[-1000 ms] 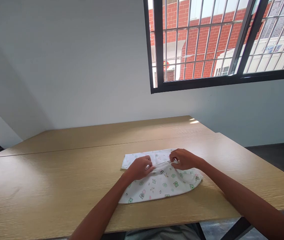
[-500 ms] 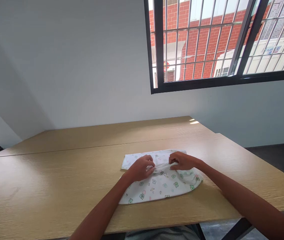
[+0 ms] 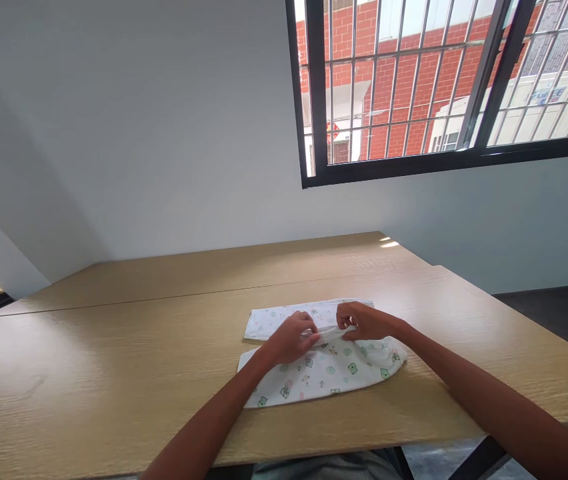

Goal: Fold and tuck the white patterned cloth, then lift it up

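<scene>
A white cloth item printed with small green and pink bears [image 3: 331, 380] lies on the table in front of me; it looks like a pair of baby pants, though I cannot be sure. One part stretches flat at the back, the other spreads toward me. My left hand [image 3: 297, 337] pinches the gathered fabric edge near the middle. Just to its right, my right hand [image 3: 361, 321] grips the same edge between thumb and curled fingers. The edge is bunched and slightly raised between the two hands. My fingers partly hide it.
The wooden table [image 3: 114, 373] reaches to the pale wall [image 3: 189, 133], with a seam across its far part. Its front edge runs close to my lap. A barred window [image 3: 404, 87] with a dark frame is at the upper right.
My left hand has shifted slightly right along the gathered edge, closer to my right hand. My right hand has barely moved, still gripping the cloth.
</scene>
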Tool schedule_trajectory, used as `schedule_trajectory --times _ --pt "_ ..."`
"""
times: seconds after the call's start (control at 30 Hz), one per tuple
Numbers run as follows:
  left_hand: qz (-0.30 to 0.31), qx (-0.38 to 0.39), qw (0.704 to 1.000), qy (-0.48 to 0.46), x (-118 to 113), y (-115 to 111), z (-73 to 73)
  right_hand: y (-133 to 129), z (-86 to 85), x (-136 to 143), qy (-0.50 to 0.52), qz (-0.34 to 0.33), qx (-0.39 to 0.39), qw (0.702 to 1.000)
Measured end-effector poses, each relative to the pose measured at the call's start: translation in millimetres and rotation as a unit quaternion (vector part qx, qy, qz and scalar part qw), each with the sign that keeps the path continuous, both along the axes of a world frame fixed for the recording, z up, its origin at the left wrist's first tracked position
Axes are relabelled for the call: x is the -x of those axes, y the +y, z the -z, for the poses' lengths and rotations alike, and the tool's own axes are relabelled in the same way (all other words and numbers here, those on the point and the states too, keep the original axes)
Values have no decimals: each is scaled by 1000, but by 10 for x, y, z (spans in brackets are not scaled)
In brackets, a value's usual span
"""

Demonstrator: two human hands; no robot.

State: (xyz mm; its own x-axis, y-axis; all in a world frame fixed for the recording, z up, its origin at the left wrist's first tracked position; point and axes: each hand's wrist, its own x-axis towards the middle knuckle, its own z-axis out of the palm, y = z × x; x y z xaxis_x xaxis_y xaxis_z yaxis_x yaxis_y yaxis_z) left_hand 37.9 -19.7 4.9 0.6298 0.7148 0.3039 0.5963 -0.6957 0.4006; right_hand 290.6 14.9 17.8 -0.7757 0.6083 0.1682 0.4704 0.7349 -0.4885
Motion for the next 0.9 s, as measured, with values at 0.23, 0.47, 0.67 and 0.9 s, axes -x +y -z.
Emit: schedule_trajectory --times 0.23,0.47,0.67,0.9 --pt "42 8 999 5 -467 106 -68 44 -1 -56 9 2 34 999" --pt "-23 -3 1000 16 -556 173 -56 199 -85 -249 -24 -13 174 984" --pt "-55 -31 998 10 -571 145 50 257 -98 -336 -20 -6 201 979" --pt "-92 -53 994 14 -589 134 153 259 -73 -303 -29 1 170 985"
